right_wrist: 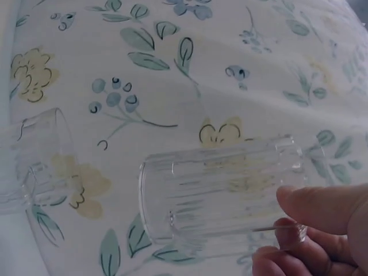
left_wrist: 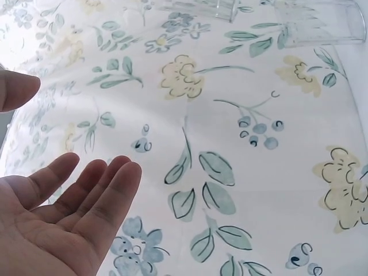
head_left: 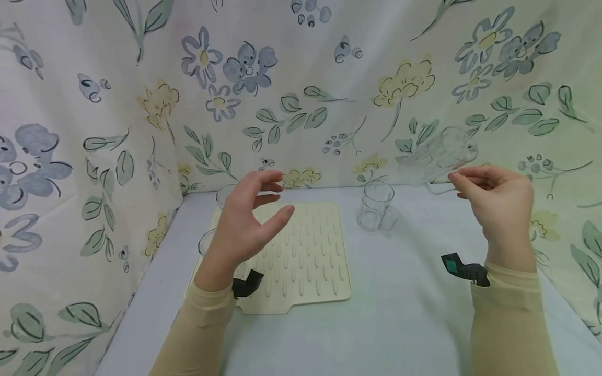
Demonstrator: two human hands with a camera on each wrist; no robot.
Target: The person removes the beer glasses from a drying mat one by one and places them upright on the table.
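Note:
My right hand (head_left: 503, 196) pinches a clear glass mug (head_left: 439, 154) between thumb and fingers, up in the air and tilted over on its side. From the right wrist view, the mug (right_wrist: 218, 195) lies across the picture, thumb and forefinger at its right end. My left hand (head_left: 244, 224) hovers over the cream ribbed drying mat (head_left: 315, 250), fingers spread and loosely bent, nothing in them. Behind it, a clear glass (head_left: 205, 243) and another clear glass (head_left: 226, 196) at the mat's left side are partly hidden. A second glass mug (head_left: 376, 206) stands right of the mat.
The white tabletop (head_left: 390, 308) carries the mat and the standing mug. A floral curtain (head_left: 301, 68) hangs close behind the table and along both sides. Clear glasses show along the top of the left wrist view, one of them (left_wrist: 328, 23) at the right.

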